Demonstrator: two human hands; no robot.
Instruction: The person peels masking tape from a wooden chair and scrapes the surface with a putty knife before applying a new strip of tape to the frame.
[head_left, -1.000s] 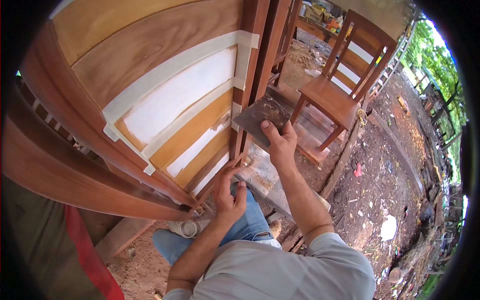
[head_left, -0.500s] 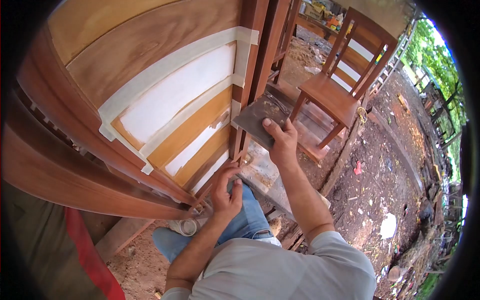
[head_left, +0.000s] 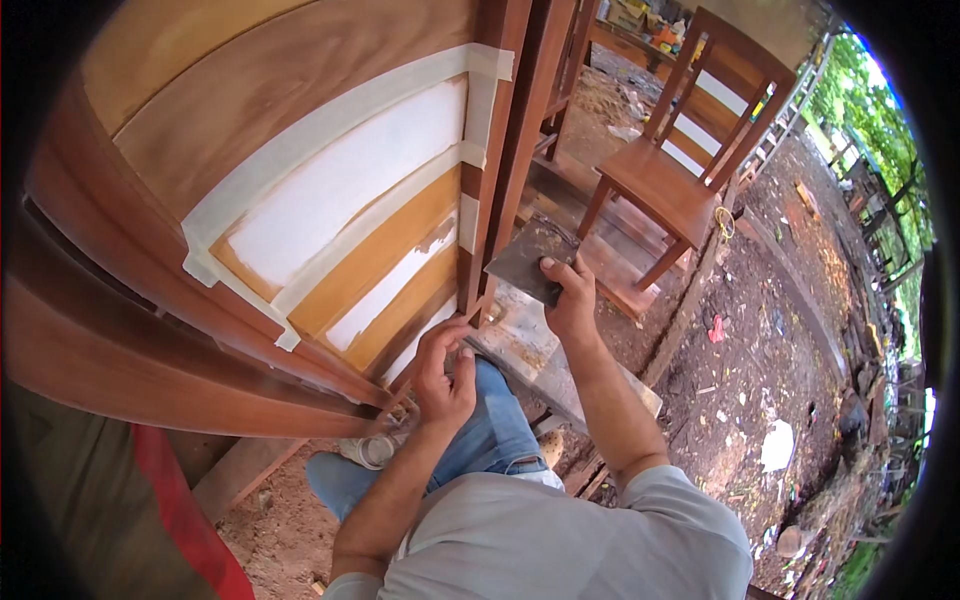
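A dark sheet (head_left: 527, 263) is gripped under the right hand (head_left: 570, 300); the left hand's (head_left: 443, 375) curled fingers (head_left: 432, 340) touch the masked chair slat (head_left: 415, 345), their contents hidden.

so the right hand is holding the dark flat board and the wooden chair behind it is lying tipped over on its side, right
Not quite. The head view shows the wooden chair standing upright on its legs, not tipped over. The right hand does hold the dark flat board.

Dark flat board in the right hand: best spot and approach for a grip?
Pinch the dark board at its near lower edge, coming from below, as the right hand does: thumb on top, fingers beneath. It is thin, flat and tilted, and its far corner sits close to the chair frame post.
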